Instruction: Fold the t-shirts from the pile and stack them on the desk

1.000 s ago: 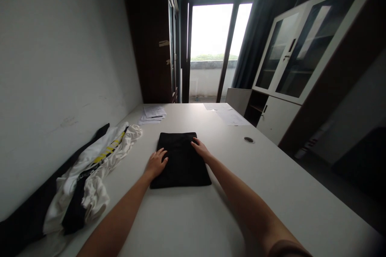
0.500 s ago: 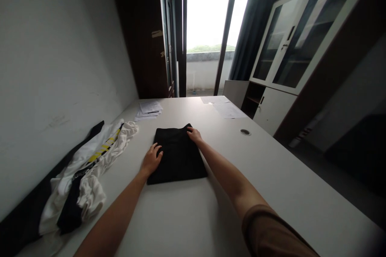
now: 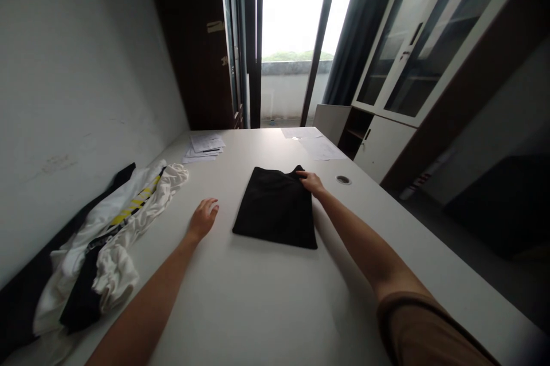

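A folded black garment lies flat on the white table, its far edge slightly rumpled; I cannot tell what kind of garment it is. My right hand pinches its far right corner, thumb and fingers closed on the cloth. To the left of the garment, apart from it, my left hand hovers at the tabletop with loosely curved fingers and nothing in them.
Along the left wall lies a heap of white, black and yellow clothes. Papers sit at the far left of the table, and more sheets at the far right. A round cable hole is near the right edge.
The black garment has slid to the right and turned a little, with my right hand on its corner. My left hand has come off it and moved slightly left.
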`<state>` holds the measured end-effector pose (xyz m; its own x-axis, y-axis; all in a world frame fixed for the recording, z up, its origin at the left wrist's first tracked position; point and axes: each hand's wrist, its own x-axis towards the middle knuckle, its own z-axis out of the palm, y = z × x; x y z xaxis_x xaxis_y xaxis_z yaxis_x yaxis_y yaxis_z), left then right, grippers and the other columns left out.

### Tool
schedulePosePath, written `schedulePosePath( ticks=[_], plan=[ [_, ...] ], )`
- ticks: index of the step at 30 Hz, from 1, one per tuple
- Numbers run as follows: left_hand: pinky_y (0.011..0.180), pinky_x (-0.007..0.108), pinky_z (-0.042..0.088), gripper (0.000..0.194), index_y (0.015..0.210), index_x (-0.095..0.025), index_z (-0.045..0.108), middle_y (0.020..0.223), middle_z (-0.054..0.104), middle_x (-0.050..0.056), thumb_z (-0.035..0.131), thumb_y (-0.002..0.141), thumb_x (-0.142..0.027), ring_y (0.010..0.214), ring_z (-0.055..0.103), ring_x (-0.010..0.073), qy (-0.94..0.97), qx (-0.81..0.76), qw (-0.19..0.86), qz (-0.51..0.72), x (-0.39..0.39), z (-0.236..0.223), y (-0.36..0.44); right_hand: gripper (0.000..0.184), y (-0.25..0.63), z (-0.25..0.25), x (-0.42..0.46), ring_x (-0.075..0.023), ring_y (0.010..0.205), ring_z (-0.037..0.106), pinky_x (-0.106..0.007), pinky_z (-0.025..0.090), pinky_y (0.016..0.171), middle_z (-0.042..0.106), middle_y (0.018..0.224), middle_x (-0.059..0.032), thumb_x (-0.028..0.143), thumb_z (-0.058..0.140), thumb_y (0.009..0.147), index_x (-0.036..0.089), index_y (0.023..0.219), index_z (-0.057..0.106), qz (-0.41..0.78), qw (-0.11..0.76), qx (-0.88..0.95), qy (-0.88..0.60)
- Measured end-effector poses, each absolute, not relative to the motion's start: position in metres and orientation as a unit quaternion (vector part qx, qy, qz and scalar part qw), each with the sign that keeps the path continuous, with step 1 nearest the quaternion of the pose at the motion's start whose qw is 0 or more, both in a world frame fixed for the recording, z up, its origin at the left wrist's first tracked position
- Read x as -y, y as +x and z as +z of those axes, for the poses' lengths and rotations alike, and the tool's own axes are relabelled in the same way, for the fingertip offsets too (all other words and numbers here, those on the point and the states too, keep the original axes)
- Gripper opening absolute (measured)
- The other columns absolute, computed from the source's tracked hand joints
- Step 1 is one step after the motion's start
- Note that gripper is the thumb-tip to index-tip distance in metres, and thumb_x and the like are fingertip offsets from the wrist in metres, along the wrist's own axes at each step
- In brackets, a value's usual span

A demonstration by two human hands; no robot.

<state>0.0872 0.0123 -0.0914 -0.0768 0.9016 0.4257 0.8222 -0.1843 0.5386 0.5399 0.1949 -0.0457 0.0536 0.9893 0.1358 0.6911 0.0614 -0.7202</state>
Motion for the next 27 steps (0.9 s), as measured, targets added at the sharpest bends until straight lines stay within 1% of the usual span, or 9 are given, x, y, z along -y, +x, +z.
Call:
schedulePosePath(
  ticks=[3,5,9,12,14,18,21,25,27],
  plan=[
    [0.117,0.041,0.041,0.037,0.121,-0.021,0.067,0.131,0.064,0.009,0.045,0.098,-0.039,0.128,0.057,0.0238,0.681,-0.635,0.053,0.359,-0.014,-0.091,0.096,0.041,0.603,-0.031,-0.204,-0.0215,0.094,0.072,-0.032,0.057,0.089,0.077,0.107,-0.0072,0.016,0.070,0.078,0.020,0.119,0.077,0.322,0.313,0.606,-0.657],
    [0.116,0.042,0.042,0.035,0.118,-0.021,0.068,0.128,0.066,0.010,0.045,0.098,-0.037,0.124,0.059,0.0243,0.670,-0.647,0.051,0.361,-0.018,-0.090,0.099,0.042,0.642,-0.027,-0.208,-0.0201,0.081,0.072,-0.031,0.059,0.079,0.077,0.096,-0.0082,0.019,0.073,0.077,0.017,0.119,0.076,0.368,0.317,0.573,-0.660],
    [0.114,0.044,0.043,0.035,0.115,-0.020,0.069,0.125,0.068,0.010,0.044,0.098,-0.037,0.121,0.060,0.0258,0.674,-0.652,0.041,0.345,-0.024,-0.089,0.106,0.050,0.694,-0.018,-0.211,-0.0179,0.073,0.070,-0.030,0.059,0.072,0.076,0.091,-0.0087,0.018,0.070,0.079,0.012,0.128,0.070,0.346,0.371,0.530,-0.679],
    [0.114,0.044,0.042,0.036,0.116,-0.020,0.069,0.127,0.067,0.011,0.044,0.098,-0.039,0.123,0.059,0.0263,0.690,-0.641,0.038,0.334,-0.023,-0.087,0.111,0.050,0.705,-0.005,-0.218,-0.0185,0.079,0.070,-0.030,0.058,0.077,0.075,0.097,-0.0103,0.017,0.068,0.081,0.012,0.130,0.069,0.262,0.429,0.526,-0.686],
    [0.115,0.044,0.041,0.036,0.116,-0.020,0.069,0.128,0.067,0.010,0.044,0.098,-0.039,0.124,0.059,0.0257,0.691,-0.637,0.047,0.338,-0.022,-0.086,0.112,0.048,0.705,0.003,-0.227,-0.0199,0.084,0.069,-0.032,0.057,0.082,0.075,0.100,-0.0106,0.016,0.066,0.082,0.012,0.129,0.070,0.211,0.426,0.536,-0.698],
    [0.114,0.042,0.042,0.037,0.116,-0.020,0.068,0.126,0.067,0.010,0.043,0.098,-0.040,0.123,0.060,0.0247,0.676,-0.643,0.061,0.354,-0.019,-0.085,0.111,0.044,0.706,0.011,-0.251,-0.0223,0.093,0.068,-0.034,0.053,0.092,0.075,0.104,-0.0091,0.016,0.063,0.084,0.016,0.127,0.073,0.138,0.340,0.571,-0.734],
    [0.115,0.043,0.041,0.037,0.114,-0.020,0.069,0.126,0.067,0.010,0.043,0.097,-0.040,0.123,0.059,0.0256,0.681,-0.642,0.059,0.346,-0.018,-0.084,0.111,0.046,0.713,0.005,-0.267,-0.0237,0.104,0.067,-0.036,0.050,0.100,0.073,0.116,-0.0085,0.017,0.059,0.088,0.021,0.134,0.069,0.091,0.285,0.603,-0.739],
    [0.114,0.043,0.042,0.036,0.112,-0.020,0.070,0.125,0.068,0.010,0.043,0.096,-0.040,0.122,0.060,0.0256,0.670,-0.648,0.075,0.356,-0.017,-0.081,0.111,0.061,0.716,-0.014,-0.270,-0.0247,0.132,0.054,-0.034,0.041,0.113,0.055,0.147,-0.0114,0.013,0.058,0.087,0.018,0.148,0.056,0.063,0.243,0.643,-0.723],
    [0.112,0.041,0.044,0.036,0.110,-0.021,0.070,0.123,0.069,0.009,0.043,0.096,-0.040,0.119,0.062,0.0246,0.649,-0.654,0.097,0.375,-0.017,-0.079,0.109,0.063,0.711,-0.024,-0.263,-0.0253,0.138,0.048,-0.033,0.038,0.115,0.049,0.151,-0.0133,0.012,0.059,0.084,0.016,0.147,0.055,0.058,0.208,0.653,-0.726]
  ],
)
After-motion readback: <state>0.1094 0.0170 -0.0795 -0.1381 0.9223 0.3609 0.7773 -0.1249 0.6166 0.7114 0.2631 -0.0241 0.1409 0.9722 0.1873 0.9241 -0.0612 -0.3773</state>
